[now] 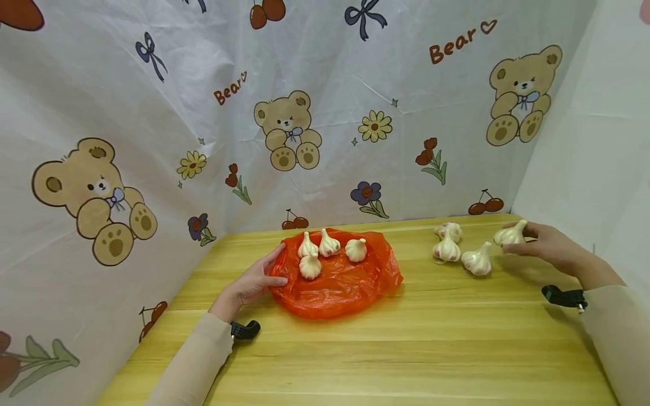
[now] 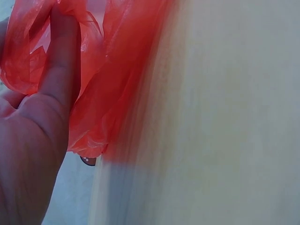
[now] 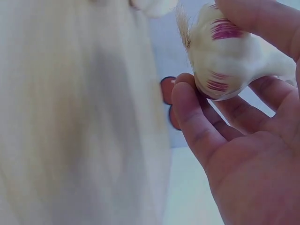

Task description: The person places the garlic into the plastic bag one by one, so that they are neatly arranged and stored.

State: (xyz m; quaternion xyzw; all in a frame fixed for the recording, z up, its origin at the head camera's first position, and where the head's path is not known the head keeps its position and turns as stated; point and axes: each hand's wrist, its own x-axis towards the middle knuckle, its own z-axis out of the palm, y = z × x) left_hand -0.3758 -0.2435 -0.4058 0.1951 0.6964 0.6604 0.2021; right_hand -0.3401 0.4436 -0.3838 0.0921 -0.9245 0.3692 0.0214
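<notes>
A red plastic bag (image 1: 340, 290) lies spread open on the table with several garlic bulbs (image 1: 310, 266) in it. My left hand (image 1: 252, 282) grips the bag's left edge, thumb toward the front; in the left wrist view thin red plastic (image 2: 117, 61) bunches round the fingers, hiding some fingertips. At the far right my right hand (image 1: 558, 252) pinches a garlic bulb (image 3: 225, 56) between thumb and fingers. That bulb is whitish with purple streaks and dry roots. Left of this hand, three more bulbs sit on the table, the nearest garlic bulb (image 1: 477, 259) standing a little apart.
The wooden table (image 1: 381, 355) reaches back to a white sheet (image 1: 335, 186) printed with bears and flowers. A plain white wall (image 1: 584, 169) rises close beyond my right hand. Each wrist wears a black camera mount (image 1: 246, 330).
</notes>
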